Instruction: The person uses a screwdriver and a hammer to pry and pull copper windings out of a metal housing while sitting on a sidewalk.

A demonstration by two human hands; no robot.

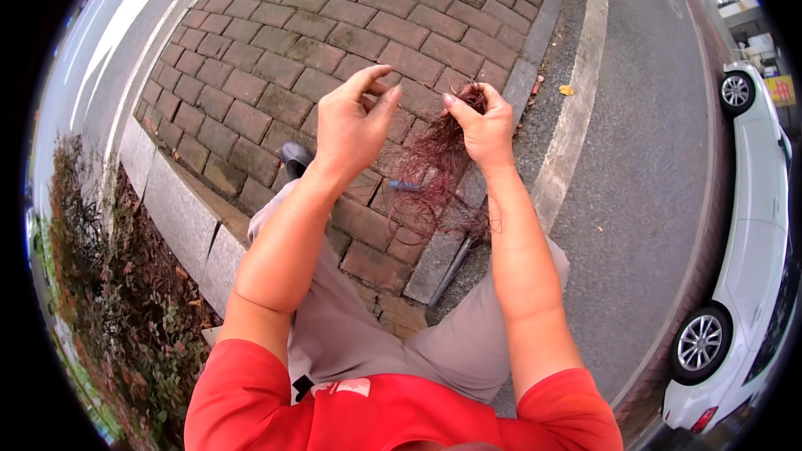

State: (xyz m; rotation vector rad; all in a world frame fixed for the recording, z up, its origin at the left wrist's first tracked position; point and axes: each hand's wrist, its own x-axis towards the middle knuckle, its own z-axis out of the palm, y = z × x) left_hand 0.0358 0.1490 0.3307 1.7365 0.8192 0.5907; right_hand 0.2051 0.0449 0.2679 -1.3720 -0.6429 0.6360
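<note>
Sitting above a brick pavement (334, 25) that spreads out beyond both hands, the person has a white car (756, 225) parked well off to the right of the right hand and a bed of low shrubs (109, 301) down to the left of the left arm. A stone kerb (468, 225) runs just beneath the right forearm. The right hand (484, 129) pinches the top of a tangle of dark red threads (430, 171), which hangs loose below it, between the two forearms. The left hand (351, 121) is beside it, holding nothing, fingers half curled and thumb and forefinger nearly meeting. The tangle looks very light, limp and easily snagged, so it is probably best gripped at its bunched top. A small blue piece (404, 187) sits within it. No container shows anywhere.
</note>
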